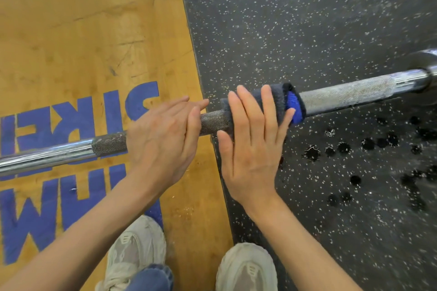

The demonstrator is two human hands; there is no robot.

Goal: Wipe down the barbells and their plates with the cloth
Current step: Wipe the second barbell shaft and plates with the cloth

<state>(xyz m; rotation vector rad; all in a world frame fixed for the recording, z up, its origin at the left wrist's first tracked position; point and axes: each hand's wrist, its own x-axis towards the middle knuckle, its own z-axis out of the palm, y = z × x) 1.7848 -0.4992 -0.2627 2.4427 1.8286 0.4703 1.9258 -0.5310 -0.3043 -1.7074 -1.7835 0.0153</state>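
Two hands [250,149] on barbell [347,94]; blue floor lettering [71,125], unreadable.

The barbell shaft [350,93] is shiny silver, with grey cross-hatched knurling in bands. The cloth [281,104] is dark charcoal grey with a bright blue patch. The wooden platform [94,30] is honey yellow, scuffed with dark marks, and carries large blue painted letters [59,208]. The rubber floor [307,19] is black, speckled white, with dark round spots. The shoes [247,267] are off-white; the jeans [151,279] are blue.
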